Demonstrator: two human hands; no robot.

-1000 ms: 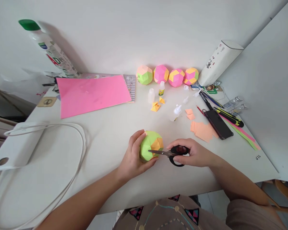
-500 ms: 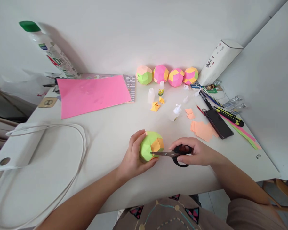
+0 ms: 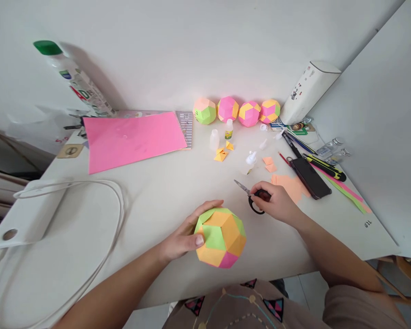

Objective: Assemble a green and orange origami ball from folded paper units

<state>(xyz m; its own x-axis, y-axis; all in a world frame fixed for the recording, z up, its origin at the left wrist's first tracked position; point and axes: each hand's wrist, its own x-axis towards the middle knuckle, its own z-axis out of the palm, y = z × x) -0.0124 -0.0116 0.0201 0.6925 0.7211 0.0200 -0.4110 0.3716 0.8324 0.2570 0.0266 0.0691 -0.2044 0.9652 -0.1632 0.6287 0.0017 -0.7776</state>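
My left hand [image 3: 181, 237] holds a paper ball [image 3: 221, 236] made of green, orange and pink facets, lifted toward me above the white table [image 3: 157, 192]. My right hand [image 3: 276, 201] grips black-handled scissors [image 3: 251, 196] lying low over the table to the right of the ball, blades closed and pointing away to the left. The scissors are apart from the ball.
Several finished paper balls [image 3: 238, 110] line the wall. A pink sheet [image 3: 133, 139], small glue bottles [image 3: 222, 132], orange paper pieces [image 3: 291, 185], a phone [image 3: 310, 176], pens [image 3: 325, 167], a spray bottle [image 3: 75, 82] and a white cable [image 3: 99, 219] lie about.
The left hand lifted and turned the ball toward me, showing orange and pink facets. The right hand drew the scissors away from the ball, up and to the right.
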